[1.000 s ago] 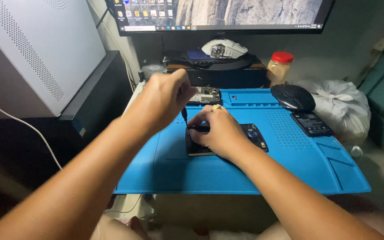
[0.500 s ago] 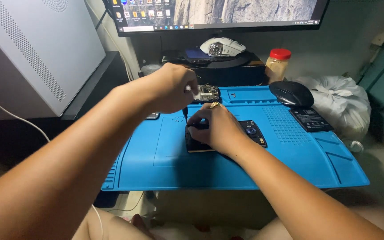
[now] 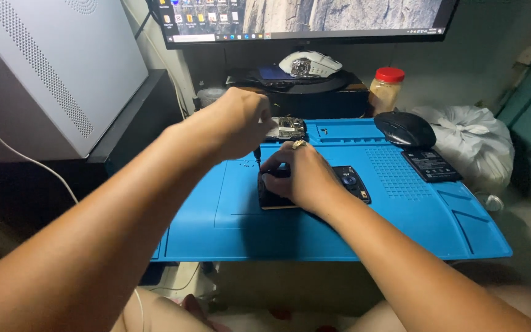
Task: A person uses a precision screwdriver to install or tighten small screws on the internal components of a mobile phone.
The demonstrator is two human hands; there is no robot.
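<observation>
A dim work corner is shown, with a blue work mat (image 3: 228, 227) spread over the counter and used here as the landmark. Behind the mat's far edge, the lower part of a monitor (image 3: 302, 21) is seen, and beneath it a white mouse (image 3: 310, 63) is rested on a dark stand. A jar with a red lid (image 3: 386, 90) is placed just behind the mat's far right part. To the left of the mat, a white computer case (image 3: 50, 74) is stood. A crumpled white plastic bag (image 3: 474, 144) is seen off the mat's right edge.

On the mat, near its middle, a dark opened phone (image 3: 278, 200) is laid flat. It is pressed down by the right hand (image 3: 299, 175), whose fingers are spread over it and bent at the tips; a ring is worn on one of them. Just beyond the phone, above the mat's middle, the left hand (image 3: 238, 123) is curled tight around a thin screwdriver (image 3: 257, 155), whose dark shaft is pointed down toward the phone's far left corner. Whether the tip is touching the phone cannot be told.

A small circuit board (image 3: 287, 129) is laid at the mat's far edge, just beside the left hand. At the mat's far right corner a black mouse (image 3: 404, 129) is set, and near it a flat black battery (image 3: 431, 165) is laid.
</observation>
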